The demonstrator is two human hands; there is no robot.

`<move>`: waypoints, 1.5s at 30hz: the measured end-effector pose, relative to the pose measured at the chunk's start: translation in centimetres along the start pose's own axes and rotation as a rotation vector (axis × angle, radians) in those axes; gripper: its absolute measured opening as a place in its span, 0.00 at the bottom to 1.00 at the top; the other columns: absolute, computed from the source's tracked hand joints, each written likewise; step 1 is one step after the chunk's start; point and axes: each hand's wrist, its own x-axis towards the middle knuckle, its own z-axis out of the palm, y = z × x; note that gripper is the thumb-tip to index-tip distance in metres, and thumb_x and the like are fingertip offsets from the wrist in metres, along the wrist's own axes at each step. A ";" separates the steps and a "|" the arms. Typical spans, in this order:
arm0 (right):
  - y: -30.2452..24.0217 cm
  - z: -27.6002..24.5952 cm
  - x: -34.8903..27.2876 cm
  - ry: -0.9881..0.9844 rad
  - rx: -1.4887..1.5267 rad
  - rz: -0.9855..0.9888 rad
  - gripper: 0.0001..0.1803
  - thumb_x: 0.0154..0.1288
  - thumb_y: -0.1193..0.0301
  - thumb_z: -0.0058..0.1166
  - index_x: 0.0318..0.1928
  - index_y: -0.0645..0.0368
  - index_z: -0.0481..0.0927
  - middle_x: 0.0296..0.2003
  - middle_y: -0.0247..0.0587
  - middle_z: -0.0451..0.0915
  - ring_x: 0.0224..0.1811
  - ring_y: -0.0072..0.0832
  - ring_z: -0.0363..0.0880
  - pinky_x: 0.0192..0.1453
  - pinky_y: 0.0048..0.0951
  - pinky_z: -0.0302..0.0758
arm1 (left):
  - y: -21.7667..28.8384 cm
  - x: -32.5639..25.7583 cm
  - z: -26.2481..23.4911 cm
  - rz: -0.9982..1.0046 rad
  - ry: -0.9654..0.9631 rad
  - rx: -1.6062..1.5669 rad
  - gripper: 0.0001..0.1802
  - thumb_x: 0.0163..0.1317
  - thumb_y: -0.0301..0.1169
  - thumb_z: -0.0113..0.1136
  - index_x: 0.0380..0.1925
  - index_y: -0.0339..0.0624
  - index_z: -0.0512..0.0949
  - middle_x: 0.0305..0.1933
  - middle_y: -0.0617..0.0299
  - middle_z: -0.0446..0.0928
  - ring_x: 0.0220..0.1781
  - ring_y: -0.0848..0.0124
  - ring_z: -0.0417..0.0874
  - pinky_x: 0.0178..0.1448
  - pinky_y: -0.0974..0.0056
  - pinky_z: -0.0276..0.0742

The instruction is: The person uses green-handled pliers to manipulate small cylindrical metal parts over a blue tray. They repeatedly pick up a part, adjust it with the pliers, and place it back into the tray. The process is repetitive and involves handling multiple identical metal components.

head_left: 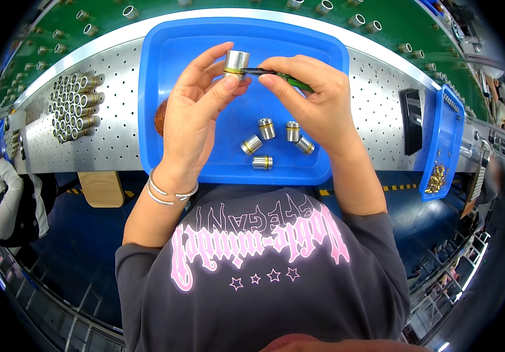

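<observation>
The left hand (pixel 197 111) is up over the blue tray (pixel 164 88), its thumb and fingers pinched on a small metal tube (pixel 236 63) with a gold ring. The right hand (pixel 317 100) sits close beside it, fingers closed on thin tweezers (pixel 270 73) whose tip touches the tube. Five more tubes (pixel 276 144) lie loose in the tray near the person. The tray rests on a metal surface (pixel 111 117) full of little holes. A stack of tubes (pixel 73 105) lies at the left. A narrow blue bin (pixel 443 135) with gold bits stands at the right.
</observation>
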 end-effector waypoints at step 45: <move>0.7 0.7 0.3 0.046 0.337 0.160 0.07 0.52 0.80 0.58 0.34 0.60 0.78 0.28 0.33 0.80 0.20 0.13 0.66 0.23 0.15 0.63 | 0.0 0.5 -0.4 -0.142 -0.092 -0.102 0.24 0.60 0.27 0.56 0.57 0.37 0.66 0.48 0.52 0.76 0.45 0.69 0.80 0.53 0.68 0.75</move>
